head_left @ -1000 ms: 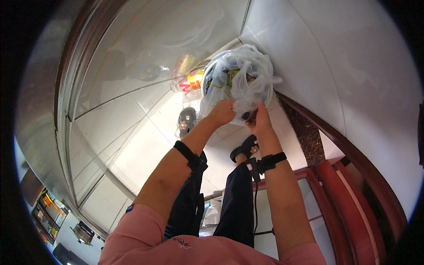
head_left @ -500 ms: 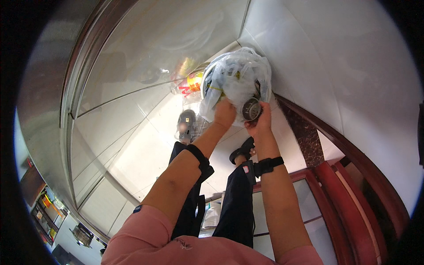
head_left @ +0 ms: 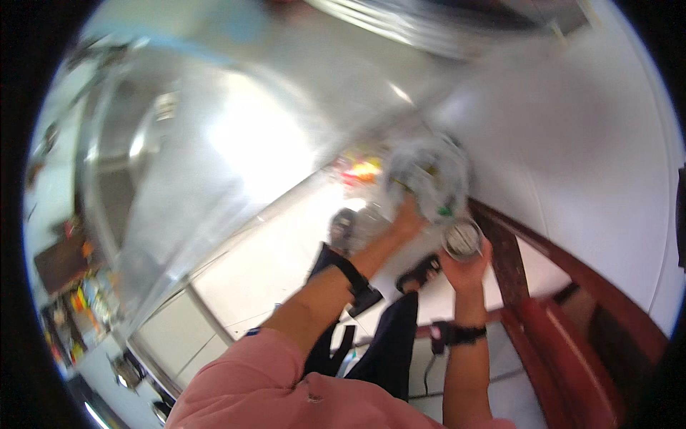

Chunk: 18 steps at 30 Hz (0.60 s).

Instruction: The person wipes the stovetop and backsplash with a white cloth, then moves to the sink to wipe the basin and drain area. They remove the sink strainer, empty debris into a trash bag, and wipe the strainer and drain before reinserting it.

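Right of centre, I see the right hand (head_left: 468, 269) half-curled around a round container (head_left: 463, 242), seemingly for steadiness; the left hand's (head_left: 409, 217) blurred fingers near the plastic bag (head_left: 405, 161) I cannot tell.

Round container (head_left: 463, 239): small, pale grey rim, darker interior with lighter streaks; opening turned up toward the camera; held in the right hand (head_left: 466, 266), just beside the bin. Bin (head_left: 462, 163): round, upright on the floor (head_left: 250, 286). Plastic bag (head_left: 437, 194): translucent, whitish, crumpled, lining the bin; yellowish patches within, too blurred to identify; near side at the left hand (head_left: 409, 216), exact contact unclear.
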### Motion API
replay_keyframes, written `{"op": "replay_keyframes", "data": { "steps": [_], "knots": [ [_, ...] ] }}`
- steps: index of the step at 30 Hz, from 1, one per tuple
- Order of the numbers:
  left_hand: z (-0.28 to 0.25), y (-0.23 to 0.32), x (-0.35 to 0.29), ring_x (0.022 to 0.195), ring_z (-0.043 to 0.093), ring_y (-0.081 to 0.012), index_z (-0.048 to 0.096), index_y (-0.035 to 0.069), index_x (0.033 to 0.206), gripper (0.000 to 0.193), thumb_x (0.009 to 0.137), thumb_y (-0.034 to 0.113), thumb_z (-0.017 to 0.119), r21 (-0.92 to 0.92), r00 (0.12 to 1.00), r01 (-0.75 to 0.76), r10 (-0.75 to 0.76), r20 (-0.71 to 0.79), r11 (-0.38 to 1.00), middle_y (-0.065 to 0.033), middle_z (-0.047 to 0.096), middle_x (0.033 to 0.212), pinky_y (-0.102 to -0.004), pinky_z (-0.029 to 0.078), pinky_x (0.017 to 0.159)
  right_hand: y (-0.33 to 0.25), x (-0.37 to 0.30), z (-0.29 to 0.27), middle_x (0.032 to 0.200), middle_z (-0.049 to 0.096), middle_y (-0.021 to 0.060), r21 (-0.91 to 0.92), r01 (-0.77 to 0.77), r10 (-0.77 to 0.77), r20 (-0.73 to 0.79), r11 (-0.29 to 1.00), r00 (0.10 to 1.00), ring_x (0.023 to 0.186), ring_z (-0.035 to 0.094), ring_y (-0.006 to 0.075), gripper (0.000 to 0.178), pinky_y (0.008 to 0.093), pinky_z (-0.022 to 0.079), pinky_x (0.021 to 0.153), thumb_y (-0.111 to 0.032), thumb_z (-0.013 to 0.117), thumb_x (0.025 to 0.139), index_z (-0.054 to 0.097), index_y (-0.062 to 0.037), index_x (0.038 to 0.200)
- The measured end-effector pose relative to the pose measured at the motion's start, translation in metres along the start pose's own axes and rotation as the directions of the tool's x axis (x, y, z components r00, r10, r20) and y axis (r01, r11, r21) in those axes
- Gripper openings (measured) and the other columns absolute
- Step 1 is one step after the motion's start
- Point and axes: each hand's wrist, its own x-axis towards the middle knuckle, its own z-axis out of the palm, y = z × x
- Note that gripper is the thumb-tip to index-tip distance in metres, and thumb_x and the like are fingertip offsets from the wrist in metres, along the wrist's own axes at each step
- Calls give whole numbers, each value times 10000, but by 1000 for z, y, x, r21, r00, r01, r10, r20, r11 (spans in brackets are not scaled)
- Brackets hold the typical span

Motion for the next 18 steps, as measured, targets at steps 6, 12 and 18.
{"op": "replay_keyframes", "data": {
  "steps": [6,12,18],
  "knots": [
    [-84,78,-151,1255,448,-367,158,19,1503,843,767,2,570,-5,885,-153,140,444,988,-301,356,1410,-400,404,1004,53,-91,78,1124,646,21,-370,-28,-97,-316,928,944,1018,624,211,457,400,530,761,-504,495,877,607,-162,1159],
    [-194,102,-282,1223,459,-383,167,30,1498,941,776,216,739,98,806,-578,548,224,810,-277,360,1395,-443,399,1008,132,-113,155,1218,595,102,-586,-237,303,15,775,953,1094,586,255,508,448,504,860,-487,446,920,552,-107,1240],
    [-260,79,-389,1209,461,-357,366,5,1380,821,755,341,780,182,800,-560,584,-137,809,-209,435,1302,-417,410,990,245,-117,239,1083,644,79,-735,-159,409,173,659,896,961,627,218,453,383,521,778,-412,369,994,564,-55,1193]
  ]
}}
